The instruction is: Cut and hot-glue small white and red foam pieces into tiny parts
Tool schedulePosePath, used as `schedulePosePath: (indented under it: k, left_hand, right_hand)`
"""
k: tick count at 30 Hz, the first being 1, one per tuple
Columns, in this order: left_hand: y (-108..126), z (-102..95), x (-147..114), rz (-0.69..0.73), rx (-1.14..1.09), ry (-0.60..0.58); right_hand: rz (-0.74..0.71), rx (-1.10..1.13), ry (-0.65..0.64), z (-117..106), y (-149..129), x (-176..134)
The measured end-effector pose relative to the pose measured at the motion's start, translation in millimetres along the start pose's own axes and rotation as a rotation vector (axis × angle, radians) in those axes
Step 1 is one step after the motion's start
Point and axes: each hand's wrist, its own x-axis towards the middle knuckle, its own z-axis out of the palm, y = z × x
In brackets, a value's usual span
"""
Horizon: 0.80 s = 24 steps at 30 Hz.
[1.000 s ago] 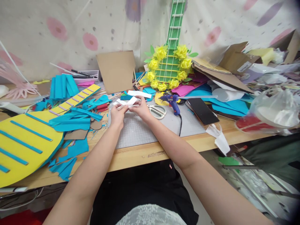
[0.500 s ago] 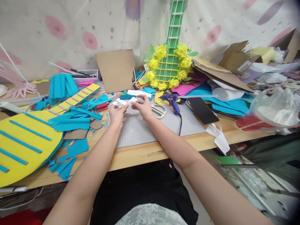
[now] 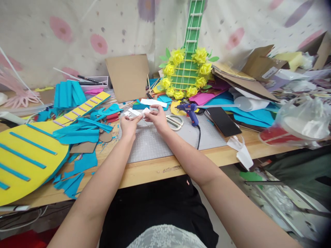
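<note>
Between the fingertips of both hands is a small white paper piece (image 3: 145,111), over the grey cutting mat (image 3: 155,148). My left hand (image 3: 129,126) pinches it from the left, thumb and forefinger together. From the right, my right hand (image 3: 158,119) grips its other side with bent fingers. White paper strips (image 3: 134,112) lie just behind the fingers. Scissors (image 3: 175,122) with pale handles rest on the mat beside my right hand. Further right lies a blue glue gun (image 3: 190,113) with a clear glue stick in its back.
A yellow guitar-shaped piece (image 3: 33,155) with blue strips lies left among blue scraps (image 3: 77,132). Behind stands a green guitar shape (image 3: 186,69) ringed with yellow paper flowers. A phone (image 3: 223,121) and a bagged bucket (image 3: 292,127) are on the right. A cardboard sheet (image 3: 127,77) leans behind.
The white paper piece between my fingers looks more folded or curled than before, with less of it showing. Both hands stay in nearly the same place.
</note>
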Motion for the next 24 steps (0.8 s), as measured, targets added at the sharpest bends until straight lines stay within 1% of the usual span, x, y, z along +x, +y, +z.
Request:
schedulePosePath:
  k: [4, 10, 15, 21, 24]
  left_hand:
    - [0.9, 0.8, -1.2, -0.007, -0.064, -0.028]
    - [1.5, 0.2, -1.2, -0.016, -0.092, -0.07]
    - [0.8, 0.2, -0.3, -0.023, -0.101, -0.071]
    - [1.4, 0.8, 0.2, -0.008, -0.124, -0.056]
    - [3.1, 1.1, -1.3, 0.001, -0.137, -0.057]
  right_hand:
    - [0.001, 0.023, -0.004, 0.2, 0.5, 0.1]
    - [-0.008, 0.021, -0.037, 0.5, 1.7, 0.4]
    - [0.001, 0.026, -0.095, 0.1, 1.4, -0.2]
    - [-0.089, 0.007, -0.206, -0.5, 6.9, 2.4]
    - [-0.124, -0.04, -0.235, 0.1, 10.6, 4.1]
